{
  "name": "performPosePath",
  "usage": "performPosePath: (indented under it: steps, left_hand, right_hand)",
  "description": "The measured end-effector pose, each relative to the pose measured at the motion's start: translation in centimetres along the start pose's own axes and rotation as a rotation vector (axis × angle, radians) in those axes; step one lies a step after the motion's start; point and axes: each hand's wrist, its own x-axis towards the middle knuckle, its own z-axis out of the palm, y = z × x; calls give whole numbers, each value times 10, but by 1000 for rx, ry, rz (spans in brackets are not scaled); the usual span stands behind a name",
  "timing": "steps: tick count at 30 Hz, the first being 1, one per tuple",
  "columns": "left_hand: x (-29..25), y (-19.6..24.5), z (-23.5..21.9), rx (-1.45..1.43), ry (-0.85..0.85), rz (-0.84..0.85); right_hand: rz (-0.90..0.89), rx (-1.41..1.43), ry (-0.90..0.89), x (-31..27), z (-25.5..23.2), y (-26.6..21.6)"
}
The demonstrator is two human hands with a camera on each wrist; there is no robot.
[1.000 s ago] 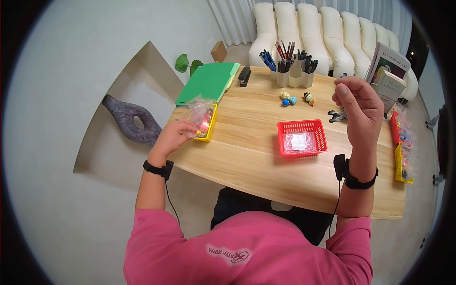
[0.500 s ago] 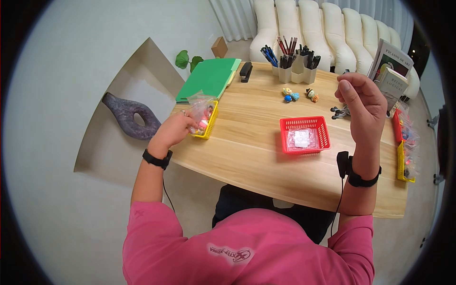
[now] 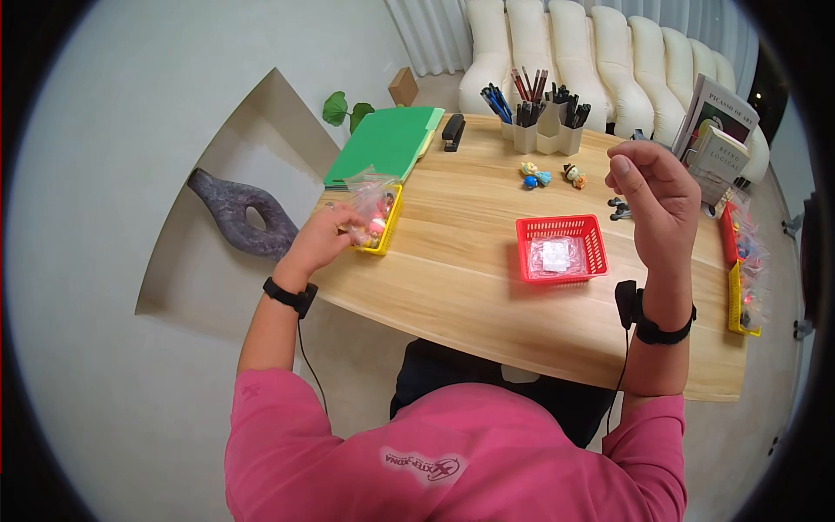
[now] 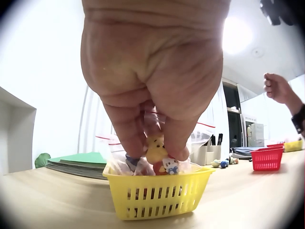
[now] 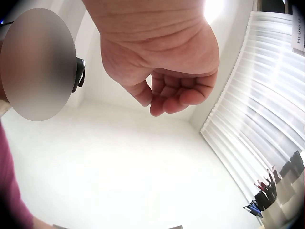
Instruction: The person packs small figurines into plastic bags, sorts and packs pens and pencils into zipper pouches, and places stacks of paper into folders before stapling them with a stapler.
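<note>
At the table's left side my left hand [image 3: 323,237] reaches over the near rim of a yellow basket [image 3: 395,224]. Its thumb and fingers pinch a yellow bear figurine [image 4: 155,151], seen in the left wrist view at the basket's rim. Beside the bear sits a small white cat figure [image 4: 170,165] with a blue bow. Clear zip bags [image 3: 370,187] and pink toys fill the rest of the basket. My right hand [image 3: 663,209] is raised above the table's right part, fingers loosely curled and holding nothing.
A red basket [image 3: 600,271] holding clear bags stands mid-table. Behind it lie small figurines [image 3: 536,177], a stapler [image 3: 453,133] and pen holders [image 3: 557,139]. Green folders [image 3: 387,143] lie beyond the yellow basket. Books [image 3: 718,157] and another yellow basket [image 3: 736,300] are at right.
My left hand's fingers shift slightly at the yellow basket while the hand stays over its rim. The right hand stays raised, and the head view has moved a little.
</note>
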Motion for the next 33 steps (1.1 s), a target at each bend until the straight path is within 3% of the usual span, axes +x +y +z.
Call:
performPosePath:
  steps: [5,7,13,17,22,33]
  left_hand:
    - [2,17,-2,24,17,-61]
    - [4,17,2,-125,26,-151]
    - [5,4,13,-299,18,-149]
    - [6,7,17,-202,42,-46]
    - [12,22,14,-131,58,-183]
    - [10,15,28,-193,83,-213]
  right_hand:
    - [9,-30,-5,0,3,0]
    - [13,-52,0,1,4,1]
    - [-7,-30,-3,0,3,0]
    - [-13,-47,-3,1,6,3]
    - [2,-96,-6,-1,7,2]
    - [6,-100,5,0,8,5]
